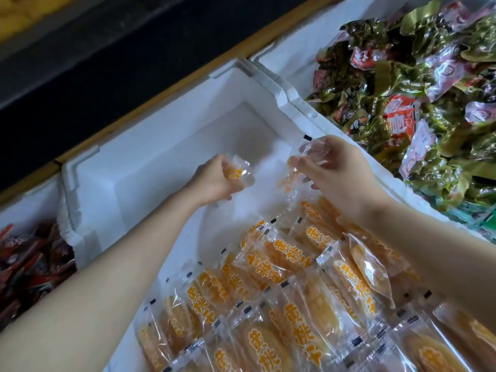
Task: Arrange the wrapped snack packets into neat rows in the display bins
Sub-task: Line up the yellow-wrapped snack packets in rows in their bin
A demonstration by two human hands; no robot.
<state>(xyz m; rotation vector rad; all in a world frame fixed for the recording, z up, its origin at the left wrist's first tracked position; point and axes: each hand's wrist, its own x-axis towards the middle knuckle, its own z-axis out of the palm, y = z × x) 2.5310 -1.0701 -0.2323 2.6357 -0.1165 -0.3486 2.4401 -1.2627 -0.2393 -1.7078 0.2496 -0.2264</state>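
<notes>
Both arms reach into the white bin [150, 167], left hand [214, 181] and right hand [341, 173] each gripping a packet.

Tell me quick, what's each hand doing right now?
Left hand: grips an orange snack packet.
Right hand: pinches a second orange packet.

One wide-angle view from the person's head, facing forward and steeply down into the white foam bin [150, 157]; the frame is rolled, so the bin's far wall runs diagonally, lower left to upper right; it sits near, at arm's length, print on the snack packets [281, 260] legible; the left bin [26, 205] and right bin [303, 44] are cropped by the edges.
</notes>
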